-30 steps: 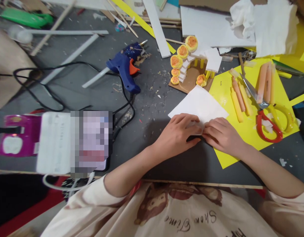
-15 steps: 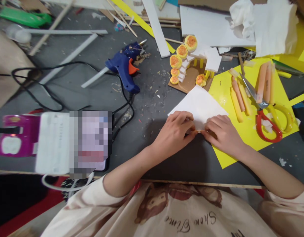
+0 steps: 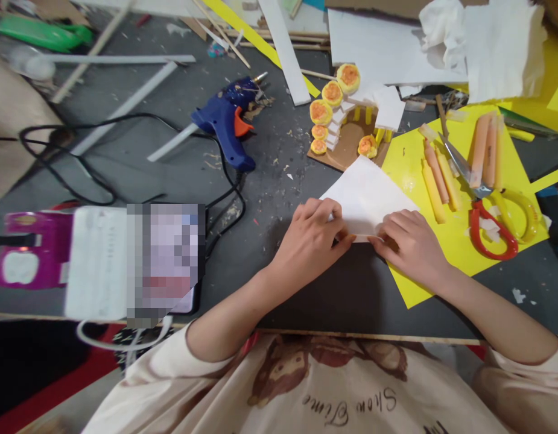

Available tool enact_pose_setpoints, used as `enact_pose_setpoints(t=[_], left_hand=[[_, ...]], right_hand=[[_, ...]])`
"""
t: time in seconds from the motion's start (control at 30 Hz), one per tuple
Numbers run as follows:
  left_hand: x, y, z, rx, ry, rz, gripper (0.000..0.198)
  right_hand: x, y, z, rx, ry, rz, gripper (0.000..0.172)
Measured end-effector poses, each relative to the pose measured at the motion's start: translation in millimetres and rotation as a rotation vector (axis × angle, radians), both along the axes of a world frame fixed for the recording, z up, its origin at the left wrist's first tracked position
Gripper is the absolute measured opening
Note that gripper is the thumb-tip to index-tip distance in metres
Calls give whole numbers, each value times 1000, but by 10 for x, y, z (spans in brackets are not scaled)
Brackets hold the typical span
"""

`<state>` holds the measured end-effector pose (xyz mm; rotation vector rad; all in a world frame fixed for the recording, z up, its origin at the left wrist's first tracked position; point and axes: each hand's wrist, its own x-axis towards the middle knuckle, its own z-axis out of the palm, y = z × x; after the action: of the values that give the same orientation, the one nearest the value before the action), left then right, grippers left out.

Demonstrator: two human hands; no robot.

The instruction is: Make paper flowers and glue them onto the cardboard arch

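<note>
A white sheet of paper (image 3: 369, 193) lies on the dark table in front of me, its near edge turned up in a narrow fold. My left hand (image 3: 315, 235) pinches the left part of that folded edge between thumb and fingers. At the right part, my right hand (image 3: 403, 241) holds the same edge, thumb low and fingers curled over the paper. A short stretch of the fold shows between the two thumbs. Just beyond the paper's far corner stands a small cardboard model (image 3: 346, 141) with white steps and yellow-orange flower-like rounds.
Right of the paper, a yellow sheet (image 3: 408, 280) carries scissors (image 3: 484, 223) and several yellow and orange sticks (image 3: 435, 175). A blue glue gun (image 3: 227, 123) with its cord lies to the left. A phone (image 3: 177, 253) rests near the front edge. White card (image 3: 378, 51) lies at the back.
My left hand has slid a little to the left along the paper's near edge, widening the gap between the hands. More of the fold now shows; my right hand has barely moved.
</note>
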<state>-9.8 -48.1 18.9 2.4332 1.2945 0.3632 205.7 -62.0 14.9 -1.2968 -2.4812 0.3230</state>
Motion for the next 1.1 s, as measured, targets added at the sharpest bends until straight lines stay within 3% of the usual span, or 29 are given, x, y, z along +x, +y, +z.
enact_pose_setpoints(t=[0.27,0.37,0.47,0.6,0.87,1.1], left_hand=[[4,9,12,49,-15,-28,10],[19,10,9,139,-89,-168,9],[34,2,-12,227,-148,-274,24],[44,-12,-34,184,-180,-236,42],[54,-11,-66,145,-226,-179,49],[60,-19,-86,12,-308,-66,49]], right_hand=[[54,35,55,-32,20,-40,22],[86,46,46,1,78,77,10],[87,32,15,48,129,223,19],[66,12,2,76,103,248,18],[43,26,-19,146,106,152,7],[58,33,-20,-27,163,85,4]])
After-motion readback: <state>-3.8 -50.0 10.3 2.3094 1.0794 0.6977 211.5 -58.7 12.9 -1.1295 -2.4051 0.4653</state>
